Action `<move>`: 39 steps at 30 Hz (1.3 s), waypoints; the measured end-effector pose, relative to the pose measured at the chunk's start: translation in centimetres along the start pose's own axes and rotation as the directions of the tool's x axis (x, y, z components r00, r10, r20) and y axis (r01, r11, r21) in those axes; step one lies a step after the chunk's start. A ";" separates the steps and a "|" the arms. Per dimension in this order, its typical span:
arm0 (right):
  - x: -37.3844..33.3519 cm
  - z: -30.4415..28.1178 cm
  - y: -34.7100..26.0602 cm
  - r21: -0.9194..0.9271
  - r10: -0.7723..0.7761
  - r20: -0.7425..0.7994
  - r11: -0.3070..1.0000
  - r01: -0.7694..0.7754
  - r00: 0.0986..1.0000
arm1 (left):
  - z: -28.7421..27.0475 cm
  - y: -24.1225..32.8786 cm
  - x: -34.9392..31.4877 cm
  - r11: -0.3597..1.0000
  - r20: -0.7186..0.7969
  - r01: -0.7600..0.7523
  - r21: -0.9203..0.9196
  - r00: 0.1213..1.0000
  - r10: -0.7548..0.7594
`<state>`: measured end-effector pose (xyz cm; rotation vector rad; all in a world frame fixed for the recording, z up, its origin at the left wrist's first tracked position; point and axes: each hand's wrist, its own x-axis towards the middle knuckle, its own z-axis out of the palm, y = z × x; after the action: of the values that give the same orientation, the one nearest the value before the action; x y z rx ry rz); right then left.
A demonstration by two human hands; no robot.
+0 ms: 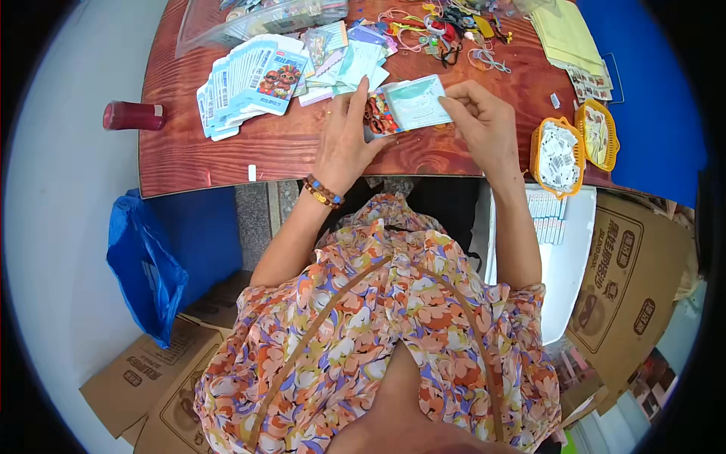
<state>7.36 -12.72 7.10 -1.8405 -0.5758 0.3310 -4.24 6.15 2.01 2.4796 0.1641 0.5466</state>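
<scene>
Over the front part of the wooden table, my left hand [344, 144] grips a flat card box [380, 115] with a colourful cartoon print, thumb along its lower edge and index finger stretched past its top. My right hand [485, 121] pinches the right end of a pale green flat packet [420, 104]. The packet's left end meets the box; whether it lies inside or on top I cannot tell. Left of my hands is a fanned pile of similar blue-and-white flat boxes [240, 87]. Pale green and lilac packets [359, 62] lie loosely beyond my left fingers.
Coloured hair ties [446, 34] lie tangled at the back, beside a clear plastic bin [261, 29]. Two yellow baskets [536, 160] hold small slips at the right edge. Yellow sheets [566, 38] lie farther back. A red bottle [134, 116] rests left; a white tub [556, 280] stands below right.
</scene>
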 end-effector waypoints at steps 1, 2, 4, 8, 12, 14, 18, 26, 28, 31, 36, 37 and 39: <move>0.0 0.3 0.0 -0.001 0.002 -0.004 1.000 -0.002 1.000 | 0.1 0.2 0.0 1.000 0.003 -0.003 -0.002 1.000 0.003; 0.0 0.9 0.0 -0.046 -0.003 -0.002 0.999 0.003 1.000 | 0.2 0.4 0.1 1.000 0.010 0.003 0.003 1.000 -0.003; -0.2 2.3 0.9 -0.275 -0.121 -0.033 0.955 0.107 0.992 | 0.6 0.6 0.3 1.000 0.017 0.004 0.007 1.000 -0.004; -1.0 2.5 0.0 -0.403 -0.158 0.000 0.904 0.145 0.987 | 1.3 0.1 0.4 0.999 -0.027 0.034 -0.032 0.999 -0.035; -0.5 2.0 2.2 -0.260 -0.201 0.042 0.944 0.205 0.979 | 2.0 0.1 0.7 0.999 -0.011 0.020 -0.038 1.000 -0.021; 0.1 2.5 2.6 -0.205 -0.222 0.099 0.949 0.239 0.970 | 1.8 0.1 0.8 0.999 -0.001 0.029 -0.040 1.000 -0.029; 3.6 -1.2 2.8 -0.067 0.074 -0.186 0.994 -0.088 0.980 | 1.4 -0.5 0.5 0.998 0.012 0.059 -0.025 0.998 -0.059; 9.3 -6.0 12.6 -0.705 0.094 -0.385 0.612 -0.359 0.918 | 1.4 -0.3 0.2 0.994 0.020 0.071 -0.088 0.997 -0.069; 8.5 -6.3 12.9 -0.677 -0.017 -0.356 0.693 -0.245 0.934 | 1.5 -0.5 0.2 0.994 0.012 0.071 -0.079 0.997 -0.070; 7.1 -6.2 10.8 -0.465 -0.112 -0.295 0.884 -0.040 0.949 | 1.6 -0.6 0.8 0.996 0.030 0.069 -0.061 0.997 -0.067; 3.0 -5.7 3.1 -0.097 0.058 0.120 0.994 -0.046 0.991 | 2.4 0.3 2.3 1.000 0.106 0.027 -0.011 0.994 -0.026; 2.7 -5.0 2.7 -0.096 0.059 0.121 0.994 -0.048 0.991 | 2.5 0.3 2.4 1.000 0.128 -0.004 0.010 0.992 0.003; 2.2 -3.8 1.9 -0.357 -0.095 0.185 0.921 0.157 0.978 | 2.7 0.8 2.4 1.000 0.158 0.003 0.020 0.987 -0.006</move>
<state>11.49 -15.08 6.67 -2.1374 -0.9186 0.3030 -0.98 4.63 1.31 2.5285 0.1132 0.3456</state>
